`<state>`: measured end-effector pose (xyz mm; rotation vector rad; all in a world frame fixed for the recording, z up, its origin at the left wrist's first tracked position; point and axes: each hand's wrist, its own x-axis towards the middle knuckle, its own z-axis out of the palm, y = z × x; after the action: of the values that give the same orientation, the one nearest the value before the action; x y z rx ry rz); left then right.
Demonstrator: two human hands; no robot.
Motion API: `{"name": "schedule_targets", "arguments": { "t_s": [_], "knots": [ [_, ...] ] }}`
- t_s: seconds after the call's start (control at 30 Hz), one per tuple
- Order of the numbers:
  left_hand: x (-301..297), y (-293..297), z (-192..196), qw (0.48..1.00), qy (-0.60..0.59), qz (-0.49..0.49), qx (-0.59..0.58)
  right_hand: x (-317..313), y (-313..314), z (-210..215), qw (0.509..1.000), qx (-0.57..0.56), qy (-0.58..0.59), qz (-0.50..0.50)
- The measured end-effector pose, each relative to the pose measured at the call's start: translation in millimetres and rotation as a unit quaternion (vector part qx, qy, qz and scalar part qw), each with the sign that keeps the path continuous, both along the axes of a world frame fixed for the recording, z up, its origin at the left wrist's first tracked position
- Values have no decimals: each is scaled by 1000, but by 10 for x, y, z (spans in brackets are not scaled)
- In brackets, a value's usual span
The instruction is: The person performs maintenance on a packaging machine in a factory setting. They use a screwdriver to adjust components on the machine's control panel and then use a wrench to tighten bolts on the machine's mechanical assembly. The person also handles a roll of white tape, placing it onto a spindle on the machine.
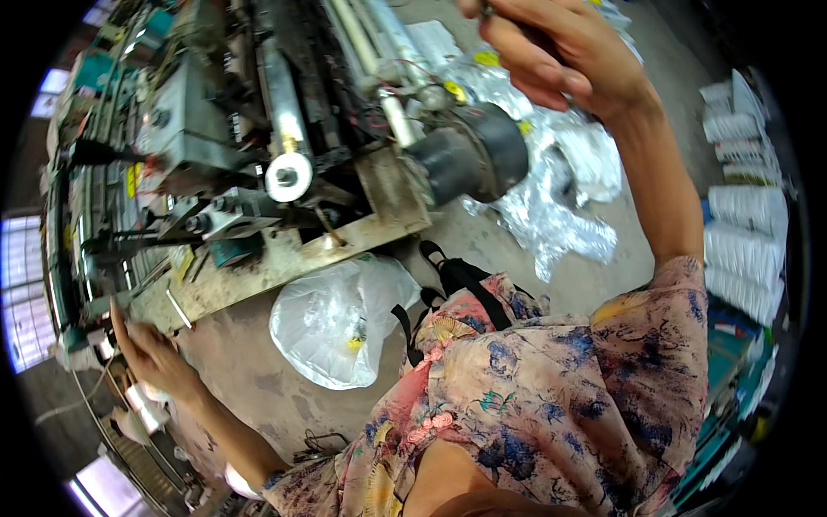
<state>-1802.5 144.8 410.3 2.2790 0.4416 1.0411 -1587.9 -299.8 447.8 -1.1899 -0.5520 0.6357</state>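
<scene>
My left hand is beside the near left corner of a long machine. Its index finger stretches out near the machine's frame; the other fingers are smeared, and nothing shows in them. My right hand is raised at the top right, beyond the machine's black motor. Its fingers curl round a dark, slim tool, mostly hidden by them, with a small tip showing at the fingertips. A white pulley wheel sits on the machine's near end, between my hands.
A clear plastic bag with crumpled film inside lies on the floor against the machine's pale metal base. Crumpled film covers floor right of the motor. Stacked white bundles stand far right. A short white rod lies on the base's edge.
</scene>
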Motion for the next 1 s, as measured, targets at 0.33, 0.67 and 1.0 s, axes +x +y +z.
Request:
{"name": "schedule_targets", "arguments": {
  "t_s": [0.33,0.67,1.0],
  "knots": [
    [-268,-2182,-497,905,19,-420,70,-513,-1217,-843,970,0,-58,-235],
    [1775,-5303,-1162,717,215,-632,-201,-70,-2791,-1856,915,-74,113,-380],
    [3256,-6656,-1233,681,107,-696,-200,726,-3294,-2522,858,-54,35,-510]
  ]
}}
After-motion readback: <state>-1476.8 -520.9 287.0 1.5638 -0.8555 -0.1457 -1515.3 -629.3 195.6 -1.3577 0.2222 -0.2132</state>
